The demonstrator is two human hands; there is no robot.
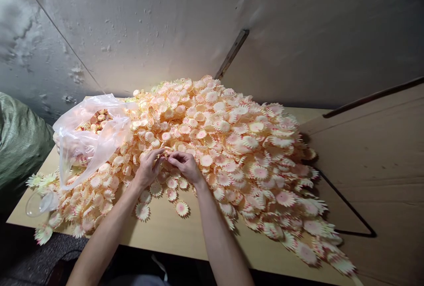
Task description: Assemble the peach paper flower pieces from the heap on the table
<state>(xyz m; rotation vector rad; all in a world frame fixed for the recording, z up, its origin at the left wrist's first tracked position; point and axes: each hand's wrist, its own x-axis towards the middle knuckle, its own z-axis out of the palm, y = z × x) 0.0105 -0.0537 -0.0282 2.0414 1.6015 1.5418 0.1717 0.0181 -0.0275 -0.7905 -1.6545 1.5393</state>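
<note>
My left hand (150, 166) and my right hand (186, 165) meet over the front of a large heap of artificial flower pieces (228, 131). Fingers of both hands are pinched together, with the fingertips nearly touching. Between them seems to be a small flower piece (166, 155), mostly hidden by the fingers. The heaped pieces are round, pale cream and pink, with jagged, red-tinged edges. Several loose ones, such as a single flower piece (182, 208), lie on the wooden table (172, 235) just below my hands.
An open clear plastic bag (89, 144) with small orange-red pieces sits at the left. By it lies a clear round dish (39, 203). A green sack (21, 144) stands beyond the left edge, cardboard (374, 171) at the right. Behind rises a grey wall (159, 25).
</note>
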